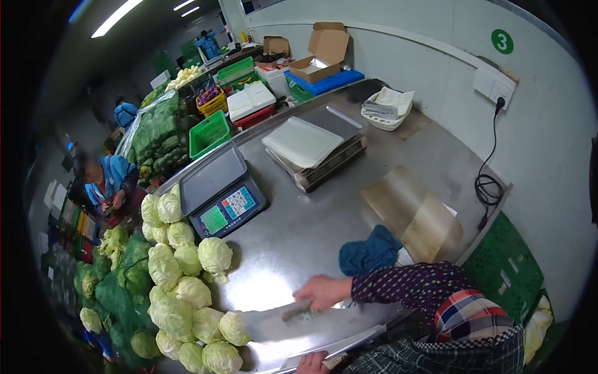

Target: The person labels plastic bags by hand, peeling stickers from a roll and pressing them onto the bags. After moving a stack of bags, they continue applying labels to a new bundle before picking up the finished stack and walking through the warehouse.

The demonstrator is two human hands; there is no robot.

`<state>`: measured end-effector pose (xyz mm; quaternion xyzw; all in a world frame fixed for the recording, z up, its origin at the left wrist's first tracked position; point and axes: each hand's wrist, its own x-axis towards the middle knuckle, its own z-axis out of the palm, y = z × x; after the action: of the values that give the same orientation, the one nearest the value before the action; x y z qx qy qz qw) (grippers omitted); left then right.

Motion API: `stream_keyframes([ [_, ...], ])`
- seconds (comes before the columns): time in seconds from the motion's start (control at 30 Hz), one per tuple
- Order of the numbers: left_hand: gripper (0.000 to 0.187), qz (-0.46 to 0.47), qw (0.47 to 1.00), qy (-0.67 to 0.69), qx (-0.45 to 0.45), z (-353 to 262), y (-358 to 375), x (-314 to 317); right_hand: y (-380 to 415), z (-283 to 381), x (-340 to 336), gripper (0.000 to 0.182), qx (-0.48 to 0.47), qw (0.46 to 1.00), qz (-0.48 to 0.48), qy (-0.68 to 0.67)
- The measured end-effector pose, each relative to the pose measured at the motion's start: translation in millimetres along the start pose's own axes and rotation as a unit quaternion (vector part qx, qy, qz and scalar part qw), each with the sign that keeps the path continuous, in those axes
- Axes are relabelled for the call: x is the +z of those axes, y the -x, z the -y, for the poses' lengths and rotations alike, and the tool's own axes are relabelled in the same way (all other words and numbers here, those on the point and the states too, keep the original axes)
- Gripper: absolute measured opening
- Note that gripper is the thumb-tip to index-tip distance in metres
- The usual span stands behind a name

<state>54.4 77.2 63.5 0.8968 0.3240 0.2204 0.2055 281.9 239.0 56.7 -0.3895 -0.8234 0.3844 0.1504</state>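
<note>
My right hand is closed at the near part of the steel table, on a motion-blurred object that looks like a knife, its pale flat part reaching left toward the cabbages. Lower down, at the table's near edge, my left hand shows curled fingers; what they hold, if anything, is hidden. The pale green cabbages lie piled along the table's left side. Just above my right forearm is a crumpled blue cloth.
A digital scale stands beyond the cabbages, with a second scale behind it. A brown board, a white basket and a green crate are to the right. A co-worker is at the left.
</note>
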Motion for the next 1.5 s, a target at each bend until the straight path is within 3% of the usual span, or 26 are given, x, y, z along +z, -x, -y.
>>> stream_keyframes([
  [0.03, 0.028, 0.0, 1.0, 0.004, 0.004, 3, -3, -1, 8, 2, -27, 0.03, 0.031, 0.998, -0.043, -0.032],
  [0.1, 0.028, -0.046, 0.998, 0.0, 0.041, 11, -13, -3, 24, -10, -65, 0.036, 0.064, 0.956, -0.141, -0.249],
  [0.17, 0.029, -0.06, 0.998, -0.003, 0.026, 17, -28, -5, 34, -44, -95, 0.041, 0.013, 0.904, -0.252, -0.345],
  [0.27, 0.029, 0.035, 0.988, 0.044, -0.145, 43, -47, -3, 53, -72, -171, 0.044, 0.036, 0.873, -0.382, -0.3],
  [0.37, 0.03, 0.098, 0.978, 0.072, -0.169, 70, -68, 7, 66, -94, -261, 0.041, 0.061, 0.828, -0.497, -0.252],
  [0.5, 0.025, 0.17, 0.95, 0.102, -0.24, 91, -93, 19, 58, -162, -373, 0.037, -0.023, 0.722, -0.623, -0.302],
  [0.63, 0.022, 0.2, 0.939, 0.091, -0.264, 123, -81, 52, 49, -243, -430, 0.033, 0.01, 0.703, -0.582, -0.407],
  [0.7, 0.021, 0.195, 0.952, 0.091, -0.216, 130, -78, 60, 46, -300, -420, 0.032, 0.114, 0.703, -0.607, -0.352],
  [0.73, 0.021, 0.193, 0.95, 0.09, -0.226, 129, -83, 58, 50, -355, -415, 0.03, 0.178, 0.745, -0.587, -0.262],
  [0.77, 0.022, 0.206, 0.943, 0.083, -0.247, 124, -92, 54, 48, -366, -401, 0.034, 0.259, 0.775, -0.565, -0.116],
  [0.83, 0.023, 0.22, 0.933, 0.079, -0.274, 122, -107, 52, 44, -385, -391, 0.041, 0.436, 0.769, -0.445, 0.145],
  [0.93, 0.024, 0.22, 0.939, 0.071, -0.255, 124, -115, 54, 39, -348, -389, 0.06, 0.465, 0.73, -0.469, 0.176],
  [0.97, 0.025, 0.237, 0.931, 0.066, -0.27, 123, -120, 54, 28, -313, -381, 0.059, 0.443, 0.687, -0.474, 0.327],
  [1.03, 0.027, 0.265, 0.925, 0.025, -0.272, 133, -113, 66, 15, -299, -378, 0.048, 0.278, 0.675, -0.525, 0.438],
  [1.1, 0.028, 0.255, 0.93, 0.031, -0.264, 134, -113, 68, -15, -305, -370, 0.034, 0.104, 0.761, -0.543, 0.34],
  [1.17, 0.03, 0.251, 0.932, 0.03, -0.26, 133, -114, 66, -54, -292, -374, 0.025, 0.135, 0.874, -0.445, 0.139],
  [1.2, 0.031, 0.246, 0.934, 0.031, -0.257, 132, -113, 68, -67, -301, -376, 0.025, 0.13, 0.874, -0.448, 0.135],
  [1.27, 0.034, 0.228, 0.941, 0.03, -0.248, 131, -110, 69, -105, -323, -373, 0.027, 0.28, 0.824, -0.394, 0.295],
  [1.3, 0.033, 0.227, 0.943, 0.03, -0.243, 132, -107, 72, -114, -320, -372, 0.027, 0.27, 0.828, -0.396, 0.29],
  [1.37, 0.029, 0.162, 0.968, 0.022, -0.192, 138, -92, 84, -115, -310, -372, 0.047, 0.365, 0.846, -0.26, 0.288],
  [1.5, 0.024, 0.139, 0.968, 0.022, -0.208, 133, -98, 87, -129, -304, -382, 0.057, 0.397, 0.844, -0.221, 0.283],
])
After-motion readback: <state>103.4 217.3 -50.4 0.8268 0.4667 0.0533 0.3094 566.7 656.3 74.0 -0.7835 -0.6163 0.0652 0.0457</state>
